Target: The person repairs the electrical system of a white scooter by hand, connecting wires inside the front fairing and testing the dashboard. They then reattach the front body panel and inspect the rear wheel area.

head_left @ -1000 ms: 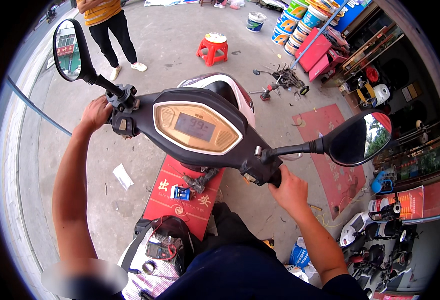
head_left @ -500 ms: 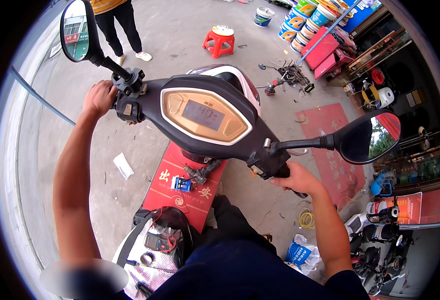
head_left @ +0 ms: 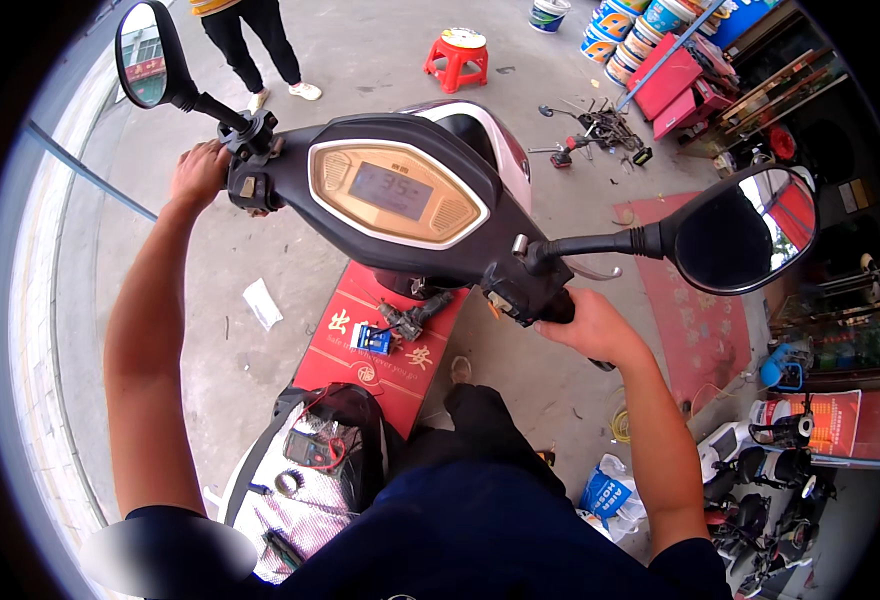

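Observation:
An electric scooter's handlebar, with a gold-faced instrument panel (head_left: 398, 195) and lit display, spans the middle of the view. Fingers wrapped, my left hand (head_left: 200, 173) holds the left grip, just below the left mirror (head_left: 143, 58). My right hand (head_left: 590, 327) is closed round the right grip (head_left: 558, 307), with the brake lever (head_left: 600, 274) in front of it and the right mirror (head_left: 735, 238) beyond. Below the panel, a dark tool or fitting (head_left: 416, 318) and a blue-and-white box (head_left: 371, 338) lie on the red footboard mat (head_left: 397, 398).
A silver-covered seat (head_left: 330, 520) carries a multimeter (head_left: 308, 450) and a black ring (head_left: 288, 484). A person (head_left: 250, 45) stands ahead left, near a red stool (head_left: 456, 68). Metal parts (head_left: 605, 130), a plastic bag (head_left: 612, 497) and parked scooters (head_left: 760, 500) are to the right.
The digits on the display differ. The handlebar sits slightly higher in the view, and the surroundings have shifted a little to the right. Both hands keep their grips; my shoe now shows beside the footboard.

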`<state>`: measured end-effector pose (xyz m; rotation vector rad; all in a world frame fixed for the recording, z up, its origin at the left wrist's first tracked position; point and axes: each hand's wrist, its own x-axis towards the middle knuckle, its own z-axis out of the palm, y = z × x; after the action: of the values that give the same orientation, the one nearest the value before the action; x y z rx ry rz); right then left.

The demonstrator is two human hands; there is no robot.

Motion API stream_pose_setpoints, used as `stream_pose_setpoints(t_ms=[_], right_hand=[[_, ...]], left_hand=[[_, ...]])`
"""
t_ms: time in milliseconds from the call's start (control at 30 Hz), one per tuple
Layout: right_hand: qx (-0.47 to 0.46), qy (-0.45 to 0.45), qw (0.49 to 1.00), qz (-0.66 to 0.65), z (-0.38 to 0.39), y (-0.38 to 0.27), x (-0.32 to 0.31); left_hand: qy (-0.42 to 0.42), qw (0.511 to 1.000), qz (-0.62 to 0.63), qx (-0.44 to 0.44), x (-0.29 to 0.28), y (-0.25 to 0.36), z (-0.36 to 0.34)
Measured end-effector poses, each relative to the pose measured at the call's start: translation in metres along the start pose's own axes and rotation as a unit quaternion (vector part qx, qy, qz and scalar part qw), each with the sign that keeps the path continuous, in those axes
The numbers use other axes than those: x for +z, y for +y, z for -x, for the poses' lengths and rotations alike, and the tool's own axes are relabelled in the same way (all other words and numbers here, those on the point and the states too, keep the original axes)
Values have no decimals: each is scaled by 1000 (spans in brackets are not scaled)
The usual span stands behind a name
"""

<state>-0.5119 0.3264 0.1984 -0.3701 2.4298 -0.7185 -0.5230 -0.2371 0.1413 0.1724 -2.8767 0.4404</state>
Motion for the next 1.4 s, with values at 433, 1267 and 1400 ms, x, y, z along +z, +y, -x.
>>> stream_pose_setpoints(t_ms=[433,1267,1400], right_hand=[[-259,310,912,65,18,23,47],[-700,-112,655,263,46,-162,399],[-660,-144,643,361,38,-156,444]], left_hand=[[54,842,416,-340,-50,253,307],[-116,717,113,-678,-94,232,568],[-93,685,197,-695,-96,226,574]])
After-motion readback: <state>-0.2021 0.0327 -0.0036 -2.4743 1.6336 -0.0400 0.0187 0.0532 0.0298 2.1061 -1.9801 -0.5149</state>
